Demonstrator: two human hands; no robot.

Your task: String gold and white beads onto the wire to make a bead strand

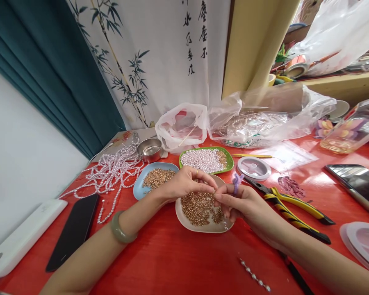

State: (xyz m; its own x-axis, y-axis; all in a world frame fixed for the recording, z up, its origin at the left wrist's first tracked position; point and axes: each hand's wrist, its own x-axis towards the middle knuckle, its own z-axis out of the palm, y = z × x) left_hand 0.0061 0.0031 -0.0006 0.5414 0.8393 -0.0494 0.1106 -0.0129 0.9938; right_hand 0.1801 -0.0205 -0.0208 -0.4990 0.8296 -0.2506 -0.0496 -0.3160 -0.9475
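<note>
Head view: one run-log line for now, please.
left hand: over beige plate; right hand: close to left; gold beads: in plate; grasp contents: unclear

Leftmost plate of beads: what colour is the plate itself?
The leftmost plate is light blue, in the head view.

A smooth, rounded bangle (pixel 119 230) in muted grey-green circles the left forearm (pixel 144 219); a slim gold-coloured ring (pixel 197 172) sits on a finger of the left hand (pixel 187 183). The right hand (pixel 240 203) wears a fuzzy purple finger band (pixel 237 183), its ends sticking out.
</note>
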